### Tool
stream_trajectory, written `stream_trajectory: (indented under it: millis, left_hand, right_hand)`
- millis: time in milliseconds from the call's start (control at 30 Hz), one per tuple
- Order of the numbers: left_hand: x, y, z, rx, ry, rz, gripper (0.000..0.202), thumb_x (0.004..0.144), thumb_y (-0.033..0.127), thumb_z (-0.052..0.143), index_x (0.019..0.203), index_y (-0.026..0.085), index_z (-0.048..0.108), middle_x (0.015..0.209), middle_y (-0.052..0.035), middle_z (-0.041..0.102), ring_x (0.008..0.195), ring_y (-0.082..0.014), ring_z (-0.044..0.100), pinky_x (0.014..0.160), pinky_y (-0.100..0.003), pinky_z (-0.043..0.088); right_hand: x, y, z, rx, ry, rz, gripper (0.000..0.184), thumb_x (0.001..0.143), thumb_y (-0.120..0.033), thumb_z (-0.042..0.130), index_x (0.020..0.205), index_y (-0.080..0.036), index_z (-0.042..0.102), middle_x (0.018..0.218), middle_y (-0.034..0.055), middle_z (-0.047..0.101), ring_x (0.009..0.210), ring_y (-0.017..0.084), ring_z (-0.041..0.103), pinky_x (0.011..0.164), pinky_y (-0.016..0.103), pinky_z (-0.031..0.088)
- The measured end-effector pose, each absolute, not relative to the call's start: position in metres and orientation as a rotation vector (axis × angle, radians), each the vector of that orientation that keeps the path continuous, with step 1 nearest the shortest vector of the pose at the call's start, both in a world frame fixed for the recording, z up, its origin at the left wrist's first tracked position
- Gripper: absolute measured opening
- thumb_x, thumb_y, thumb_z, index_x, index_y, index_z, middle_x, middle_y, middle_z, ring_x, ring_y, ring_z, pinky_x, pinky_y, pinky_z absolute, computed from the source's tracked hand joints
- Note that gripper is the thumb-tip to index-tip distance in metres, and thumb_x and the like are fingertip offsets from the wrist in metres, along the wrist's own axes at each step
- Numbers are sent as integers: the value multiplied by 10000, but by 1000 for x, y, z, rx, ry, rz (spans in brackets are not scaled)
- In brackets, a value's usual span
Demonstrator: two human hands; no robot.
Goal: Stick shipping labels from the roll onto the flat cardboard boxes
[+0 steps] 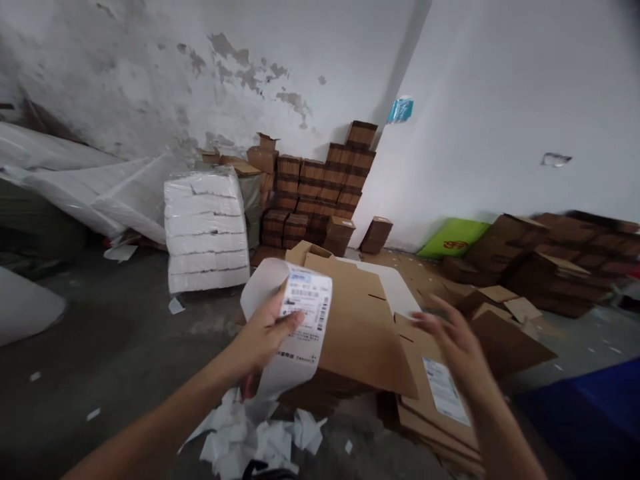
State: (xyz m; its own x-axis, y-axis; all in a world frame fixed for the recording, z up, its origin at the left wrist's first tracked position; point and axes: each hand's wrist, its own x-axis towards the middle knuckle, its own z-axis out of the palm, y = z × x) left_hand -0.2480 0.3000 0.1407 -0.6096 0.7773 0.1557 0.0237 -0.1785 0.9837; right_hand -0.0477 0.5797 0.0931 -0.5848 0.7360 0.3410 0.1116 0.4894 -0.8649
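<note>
My left hand point(273, 327) grips a strip of printed shipping labels point(307, 307), thumb on its face. The strip curls back behind the fingers and hangs below. Just right of it lies a stack of flattened cardboard boxes point(360, 320). My right hand point(455, 337) is raised with its fingers apart and somewhat blurred, nothing seen in it. Under that hand is a second pile of flat cardboard point(413, 347), whose top piece bears a stuck-on label point(445, 390).
Crumpled white backing paper point(250, 437) litters the floor below. Bundled cartons point(320, 180) are stacked against the wall, beside a plastic-wrapped white bale point(207, 230). An open carton point(500, 320) and a blue object point(590, 413) stand at right.
</note>
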Motion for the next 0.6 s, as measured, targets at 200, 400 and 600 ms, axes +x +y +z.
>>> stream_trajectory:
  millis: [200,400,600]
  left_hand:
    - [-238,303,144,988,1574,1716,279,795,355,622,1010,208,723,1113,-59,697,1151,-294,558,1023,-382,382]
    - [-246,298,151,62,1127,2021,326,888,273,473,1039,46,652,924,-154,727,851,-250,689,746,-322,543]
    - [-303,281,129,-153,1287,2425,394,938,107,335,1324,110,419,793,-42,722,712,-123,678,686,-204,536]
  right_hand:
    - [-139,455,147,-43,-2310,947,138,838,-242,552,968,-226,596,943,29,684,887,173,641,800,307,496]
    - [-132,438,138,238,-2328,785,148,869,-167,515,896,-256,629,909,26,642,917,172,585,793,301,463]
    - [-125,497,170,-110,-1878,1062,167,907,-386,446,920,-237,518,840,37,538,786,176,541,687,301,450]
